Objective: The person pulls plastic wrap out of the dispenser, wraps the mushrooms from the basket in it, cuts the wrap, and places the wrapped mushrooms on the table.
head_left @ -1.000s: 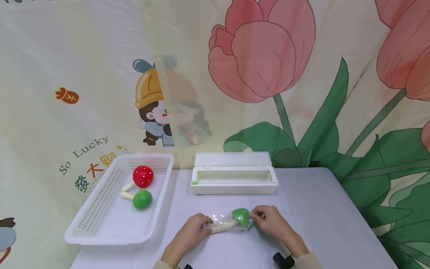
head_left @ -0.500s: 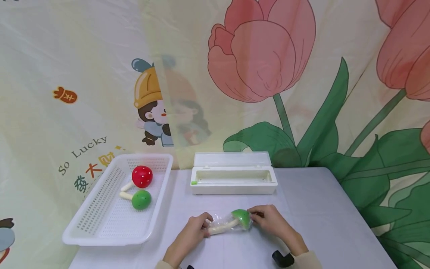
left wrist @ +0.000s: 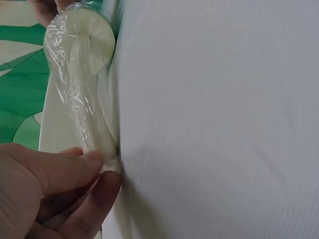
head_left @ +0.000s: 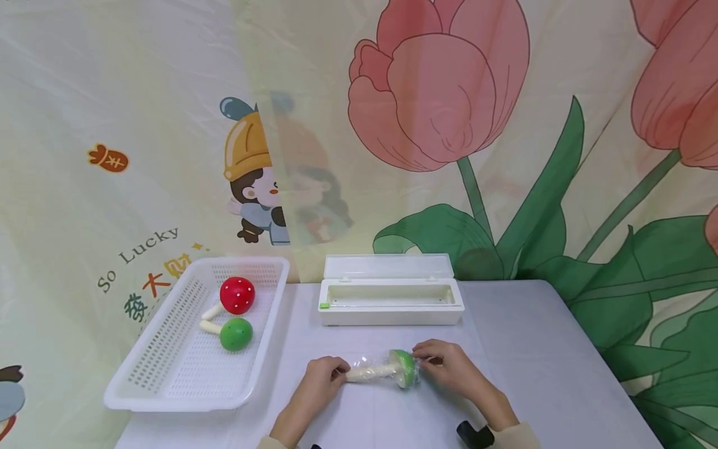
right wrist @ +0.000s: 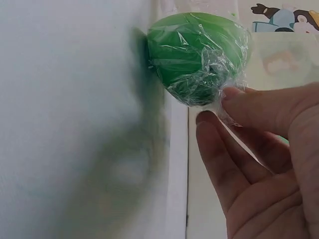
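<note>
A toy mushroom with a green cap and a pale stem lies sideways between the two hands, wrapped in clear plastic film. My left hand pinches the end of its stem between thumb and fingers, and the left wrist view shows the cap's pale underside under the film. At the cap end, my right hand pinches gathered film between thumb and fingertips. In the right wrist view the crinkled film bunches at the top of the cap, close to the thumb.
Behind the hands stands a white film dispenser box with its clear lid raised. To the left is a white perforated basket holding a red spotted mushroom and a green mushroom. A printed curtain hangs behind the table.
The wrapped mushroom has turned, so its stem lies more level and the cap's underside shows. My left hand has shifted slightly left and up; the right hand stays by the cap.
</note>
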The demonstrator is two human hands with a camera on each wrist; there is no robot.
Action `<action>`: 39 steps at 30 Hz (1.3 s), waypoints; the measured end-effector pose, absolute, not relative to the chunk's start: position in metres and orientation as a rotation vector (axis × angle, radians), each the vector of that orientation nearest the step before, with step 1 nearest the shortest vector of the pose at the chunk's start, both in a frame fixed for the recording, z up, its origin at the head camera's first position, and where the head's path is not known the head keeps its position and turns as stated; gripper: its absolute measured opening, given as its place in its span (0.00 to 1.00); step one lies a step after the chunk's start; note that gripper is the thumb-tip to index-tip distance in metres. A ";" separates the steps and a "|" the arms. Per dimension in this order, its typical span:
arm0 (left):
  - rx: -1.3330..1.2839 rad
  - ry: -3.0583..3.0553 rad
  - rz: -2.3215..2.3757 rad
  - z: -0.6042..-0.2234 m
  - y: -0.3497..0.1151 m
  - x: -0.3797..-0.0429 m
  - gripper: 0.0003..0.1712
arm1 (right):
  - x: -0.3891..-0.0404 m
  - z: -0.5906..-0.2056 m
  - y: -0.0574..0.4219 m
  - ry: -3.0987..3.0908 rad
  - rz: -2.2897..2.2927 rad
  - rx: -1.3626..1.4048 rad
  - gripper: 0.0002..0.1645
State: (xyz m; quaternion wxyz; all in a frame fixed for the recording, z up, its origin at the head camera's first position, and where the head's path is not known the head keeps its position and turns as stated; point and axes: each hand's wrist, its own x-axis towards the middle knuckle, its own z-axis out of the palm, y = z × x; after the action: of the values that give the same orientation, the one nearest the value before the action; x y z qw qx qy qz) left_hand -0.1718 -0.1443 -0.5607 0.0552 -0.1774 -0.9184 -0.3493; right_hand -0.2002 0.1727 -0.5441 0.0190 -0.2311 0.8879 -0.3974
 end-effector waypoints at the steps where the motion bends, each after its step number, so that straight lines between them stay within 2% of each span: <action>1: -0.540 -2.780 -1.078 -0.562 -0.144 -0.171 0.10 | -0.199 -0.545 0.173 2.756 -1.229 -0.724 0.13; 9: -0.499 -2.781 -1.158 -0.569 -0.131 -0.175 0.10 | -0.195 -0.550 0.176 2.836 -1.312 -0.526 0.10; 16: -0.488 -2.817 -1.208 -0.565 -0.102 -0.187 0.08 | -0.192 -0.551 0.198 2.968 -1.288 -0.472 0.14; 20: -0.483 -2.826 -1.215 -0.562 -0.086 -0.193 0.07 | -0.189 -0.548 0.212 2.920 -1.245 -0.332 0.17; 24: -0.495 -2.833 -1.251 -0.563 -0.069 -0.197 0.05 | -0.188 -0.549 0.225 2.925 -1.212 -0.199 0.15; 39: -0.550 -2.830 -1.300 -0.564 -0.009 -0.214 0.04 | -0.205 -0.552 0.275 3.119 -1.188 -0.154 0.10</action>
State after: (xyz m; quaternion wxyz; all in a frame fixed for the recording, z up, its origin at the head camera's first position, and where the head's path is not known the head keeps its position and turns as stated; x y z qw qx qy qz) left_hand -0.2139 -0.0094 -0.5640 -0.0103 -0.1738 -0.8949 -0.4110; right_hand -0.2054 0.2752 -0.5523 -0.0997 -0.0459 0.9289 -0.3538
